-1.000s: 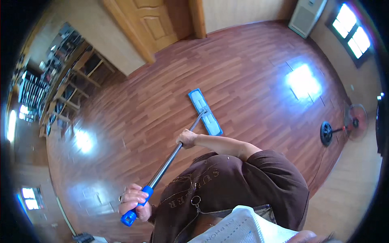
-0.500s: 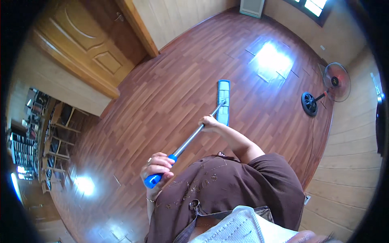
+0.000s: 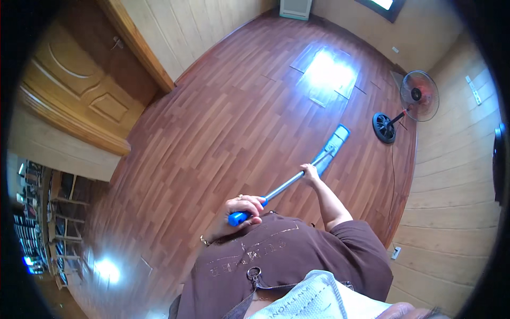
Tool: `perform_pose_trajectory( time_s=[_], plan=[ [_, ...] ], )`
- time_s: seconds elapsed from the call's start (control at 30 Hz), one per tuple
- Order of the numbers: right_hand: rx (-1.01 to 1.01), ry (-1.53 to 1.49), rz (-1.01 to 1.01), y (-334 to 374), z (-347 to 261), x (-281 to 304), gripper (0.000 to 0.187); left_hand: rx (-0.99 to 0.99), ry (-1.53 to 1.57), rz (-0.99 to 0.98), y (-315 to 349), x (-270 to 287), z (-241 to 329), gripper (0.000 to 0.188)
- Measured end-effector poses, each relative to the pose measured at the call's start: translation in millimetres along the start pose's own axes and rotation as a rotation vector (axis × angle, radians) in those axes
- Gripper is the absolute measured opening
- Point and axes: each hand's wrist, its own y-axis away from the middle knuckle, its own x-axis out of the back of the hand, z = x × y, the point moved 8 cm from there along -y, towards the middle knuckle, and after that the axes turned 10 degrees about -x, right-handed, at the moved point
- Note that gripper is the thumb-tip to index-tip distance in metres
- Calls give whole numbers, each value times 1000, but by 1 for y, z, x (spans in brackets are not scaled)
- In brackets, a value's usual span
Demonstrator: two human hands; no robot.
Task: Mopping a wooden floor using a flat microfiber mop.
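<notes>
A flat mop [image 3: 286, 185] slants across the middle, with a metal pole and a blue handle end. My left hand [image 3: 243, 206] is wrapped round the blue grip, close to my body, a bracelet at its wrist. Farther along, my right hand [image 3: 309, 174] is closed round the pole near the mop head. The long blue-edged mop head [image 3: 339, 139] lies on the wood-plank floor [image 3: 212, 133], angled toward the far right. My right hand partly hides its near end.
A standing fan [image 3: 418, 94] with a round black base [image 3: 384, 128] is by the right wall, its cord [image 3: 393, 181] along the floor. A wooden door [image 3: 90, 85] stands at left, shelves [image 3: 66, 218] with items below it. A white cabinet-like unit [image 3: 295, 8] is at the back.
The mop head has moved to the right and turned from nearly upright in the picture to slanting. Both hands have shifted right with the pole. The room's view has slid left.
</notes>
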Motion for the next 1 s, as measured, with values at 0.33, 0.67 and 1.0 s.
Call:
perform_pose_trajectory(
  time_s=[0.33,0.67,1.0],
  plan=[
    [-382,-185,251,83,54,2,28,58,256,-439,-66,6,-33,10],
    [-592,-200,173,122,-32,-22,26,25,447,-635,-89,68,-23,14],
    [-175,-159,69,4,-62,-20,33,14,197,-457,-114,120,6,17]
  ],
)
